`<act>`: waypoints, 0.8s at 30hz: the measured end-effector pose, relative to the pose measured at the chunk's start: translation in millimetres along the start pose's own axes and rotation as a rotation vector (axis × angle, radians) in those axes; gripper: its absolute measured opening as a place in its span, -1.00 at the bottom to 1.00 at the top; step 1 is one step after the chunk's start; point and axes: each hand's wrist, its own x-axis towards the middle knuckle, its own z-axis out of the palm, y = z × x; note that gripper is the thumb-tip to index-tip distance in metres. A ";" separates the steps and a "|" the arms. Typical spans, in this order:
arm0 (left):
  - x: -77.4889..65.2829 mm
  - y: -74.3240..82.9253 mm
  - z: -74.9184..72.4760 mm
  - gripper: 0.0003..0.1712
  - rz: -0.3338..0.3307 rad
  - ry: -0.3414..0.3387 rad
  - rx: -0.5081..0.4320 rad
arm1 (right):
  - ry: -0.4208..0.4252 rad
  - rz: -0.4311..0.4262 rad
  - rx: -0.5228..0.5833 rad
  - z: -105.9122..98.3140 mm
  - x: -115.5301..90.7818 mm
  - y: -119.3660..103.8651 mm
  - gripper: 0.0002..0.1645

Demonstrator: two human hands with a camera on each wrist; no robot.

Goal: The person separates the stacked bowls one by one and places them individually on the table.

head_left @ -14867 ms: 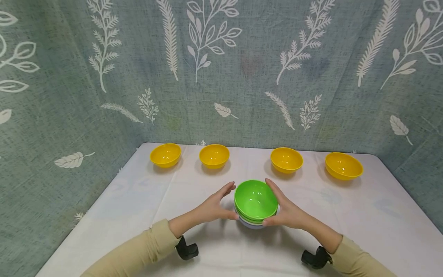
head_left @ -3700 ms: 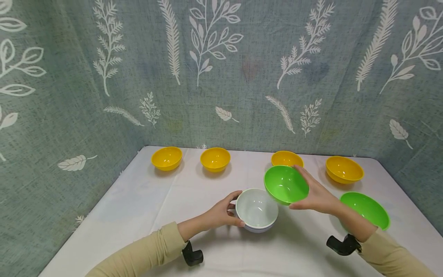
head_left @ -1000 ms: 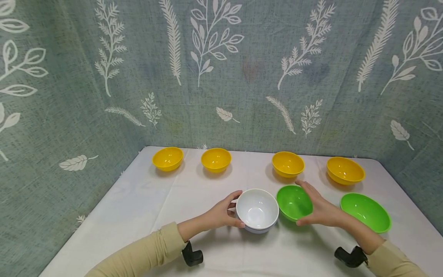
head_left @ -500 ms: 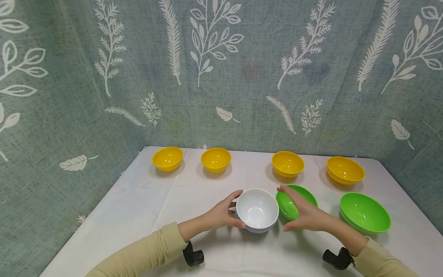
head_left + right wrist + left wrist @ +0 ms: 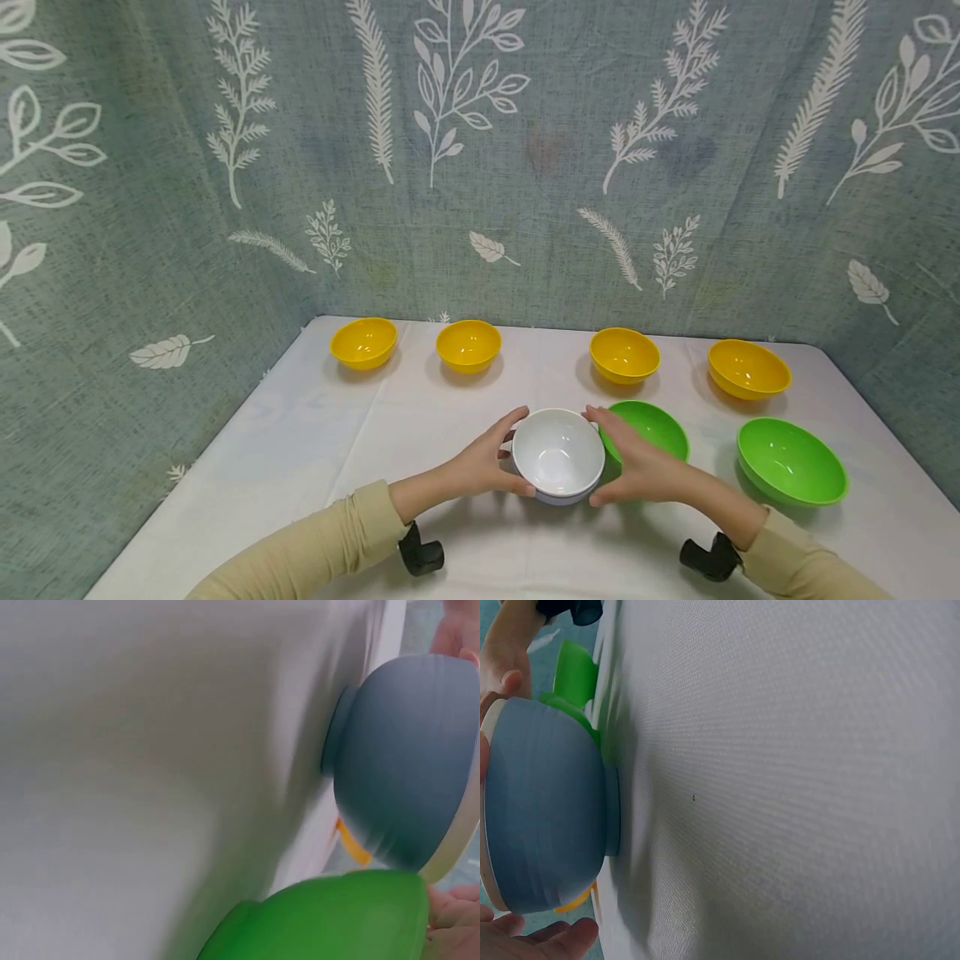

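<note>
A bowl with a white inside and blue outside [image 5: 558, 450] stands upright on the white table, in front of the person. My left hand [image 5: 487, 462] holds its left side, thumb at the near rim and fingers round the far side. My right hand [image 5: 637, 462] is at the bowl's right side, fingers nearly straight at the rim and thumb apart near the lower wall. A green bowl [image 5: 656, 429] sits right behind the right hand, partly hidden by it. In the left wrist view, the blue outer wall of the bowl [image 5: 547, 810] shows above its foot.
Another green bowl [image 5: 791, 462] stands further right. Along the back are several yellow bowls, including a left one [image 5: 364, 343] and a right one [image 5: 747, 369]. A patterned grey-green curtain [image 5: 480, 167] hangs behind the white table [image 5: 300, 467].
Two green bowls have left the stack for the table on the right, exposing the white inside. My right hand has let go of the nearer one and moved left to the white-and-blue bowl.
</note>
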 end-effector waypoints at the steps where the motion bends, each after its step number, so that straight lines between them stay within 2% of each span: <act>1: -0.1 0.6 0.2 0.19 0.001 0.000 0.005 | 0.001 0.007 0.001 0.7 0.9 -0.7 0.30; 24: -1.2 5.3 4.5 0.32 0.001 0.007 0.053 | -0.021 0.072 -0.024 7.0 14.4 -6.1 0.34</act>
